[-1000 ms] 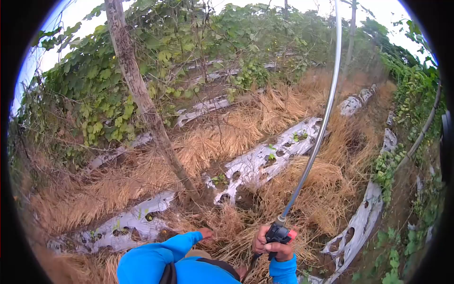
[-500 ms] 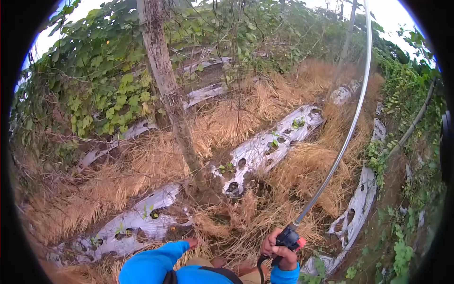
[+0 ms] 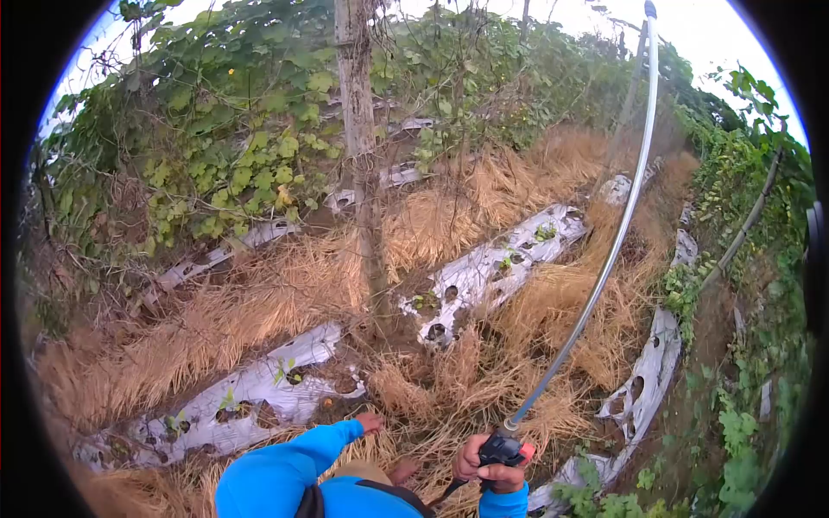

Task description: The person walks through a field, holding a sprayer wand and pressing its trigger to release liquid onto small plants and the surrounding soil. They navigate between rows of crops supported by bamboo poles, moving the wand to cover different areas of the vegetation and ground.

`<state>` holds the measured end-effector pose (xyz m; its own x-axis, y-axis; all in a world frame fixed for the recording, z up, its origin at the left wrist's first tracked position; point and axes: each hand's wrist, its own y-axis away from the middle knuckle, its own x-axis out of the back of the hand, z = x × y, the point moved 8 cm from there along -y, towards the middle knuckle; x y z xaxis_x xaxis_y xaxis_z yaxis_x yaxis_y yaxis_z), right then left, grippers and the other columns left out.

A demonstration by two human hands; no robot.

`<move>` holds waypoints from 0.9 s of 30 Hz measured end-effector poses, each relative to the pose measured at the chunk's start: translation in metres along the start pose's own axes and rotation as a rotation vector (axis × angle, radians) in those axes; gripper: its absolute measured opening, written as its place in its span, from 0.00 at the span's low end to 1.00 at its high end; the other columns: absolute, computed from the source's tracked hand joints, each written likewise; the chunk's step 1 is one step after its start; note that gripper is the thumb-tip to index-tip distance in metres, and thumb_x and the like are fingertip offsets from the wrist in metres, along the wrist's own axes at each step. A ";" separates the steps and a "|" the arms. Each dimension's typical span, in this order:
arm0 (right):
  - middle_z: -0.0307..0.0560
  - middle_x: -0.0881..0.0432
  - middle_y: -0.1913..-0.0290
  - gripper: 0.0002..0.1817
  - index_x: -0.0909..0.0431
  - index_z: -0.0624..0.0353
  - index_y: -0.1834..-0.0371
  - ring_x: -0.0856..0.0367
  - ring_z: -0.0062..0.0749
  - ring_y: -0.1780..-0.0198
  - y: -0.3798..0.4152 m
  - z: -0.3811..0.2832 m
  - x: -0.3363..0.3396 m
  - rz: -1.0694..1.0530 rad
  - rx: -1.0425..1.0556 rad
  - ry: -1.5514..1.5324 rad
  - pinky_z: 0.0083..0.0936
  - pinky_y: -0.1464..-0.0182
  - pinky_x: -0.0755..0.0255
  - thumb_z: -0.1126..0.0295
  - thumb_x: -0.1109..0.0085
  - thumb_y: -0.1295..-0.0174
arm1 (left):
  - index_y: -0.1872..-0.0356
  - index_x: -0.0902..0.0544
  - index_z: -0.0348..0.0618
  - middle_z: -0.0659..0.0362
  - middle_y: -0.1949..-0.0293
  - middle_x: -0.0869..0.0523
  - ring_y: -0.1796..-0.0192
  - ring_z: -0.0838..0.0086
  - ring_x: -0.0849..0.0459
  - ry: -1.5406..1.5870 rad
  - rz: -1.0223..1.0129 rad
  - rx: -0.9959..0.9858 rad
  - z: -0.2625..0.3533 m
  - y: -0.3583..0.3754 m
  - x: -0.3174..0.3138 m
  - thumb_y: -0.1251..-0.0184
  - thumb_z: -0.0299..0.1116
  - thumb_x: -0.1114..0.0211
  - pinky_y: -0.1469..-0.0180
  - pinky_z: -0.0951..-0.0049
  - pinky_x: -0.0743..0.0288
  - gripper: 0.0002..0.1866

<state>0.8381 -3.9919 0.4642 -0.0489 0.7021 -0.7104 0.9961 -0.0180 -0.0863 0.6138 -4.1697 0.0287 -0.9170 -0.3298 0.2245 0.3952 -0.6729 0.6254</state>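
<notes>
In my right hand is the black grip of a spray wand, fingers wrapped round it and the thumb across the near side. A red part shows at the grip's right edge. From there the long metal tube rises up and to the right, bending to a dark nozzle at the top of the view. A dark hose leaves the grip low on the left. My left hand sticks out of a blue sleeve, over the straw and apart from the wand; its fingers are too small to make out.
A tree trunk stands ahead, left of centre. Silvery plastic-covered beds with holes and small seedlings run between strips of dry straw. Leafy vines fill the left and back, with more greenery and a leaning pole at the right.
My right hand and the wand have shifted left and slightly up in view. The left hand has moved right and up. The trunk now appears farther right and more upright as the camera turned.
</notes>
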 end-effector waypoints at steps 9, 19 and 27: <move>0.41 0.29 0.73 0.13 0.32 0.59 0.71 0.30 0.24 0.69 0.069 0.090 -0.066 0.064 -0.005 0.292 0.22 0.64 0.37 0.69 0.36 0.51 | 0.67 0.15 0.45 0.60 0.74 0.15 0.77 0.76 0.20 -0.075 0.087 0.151 -0.141 0.134 -0.002 0.34 0.53 0.46 0.77 0.72 0.27 0.22; 0.41 0.22 0.77 0.08 0.26 0.62 0.74 0.24 0.25 0.74 0.053 0.115 -0.101 0.204 0.126 0.904 0.24 0.69 0.29 0.73 0.36 0.53 | 0.70 0.15 0.52 0.55 0.67 0.12 0.62 0.58 0.15 -0.553 0.021 0.056 -0.191 0.184 0.019 0.44 0.43 0.42 0.58 0.60 0.23 0.11; 0.45 0.25 0.80 0.10 0.27 0.59 0.75 0.24 0.36 0.78 -0.006 0.137 -0.125 0.394 0.144 1.007 0.29 0.71 0.29 0.73 0.35 0.59 | 0.57 0.17 0.42 0.57 0.67 0.13 0.69 0.73 0.16 -0.173 -0.059 -0.004 -0.146 0.151 0.066 0.35 0.51 0.42 0.67 0.70 0.22 0.22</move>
<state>0.8285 -4.1767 0.4580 0.4196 0.8884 0.1864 0.9075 -0.4064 -0.1060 0.6214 -4.3897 0.0291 -0.9343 -0.1712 0.3128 0.3403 -0.6901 0.6387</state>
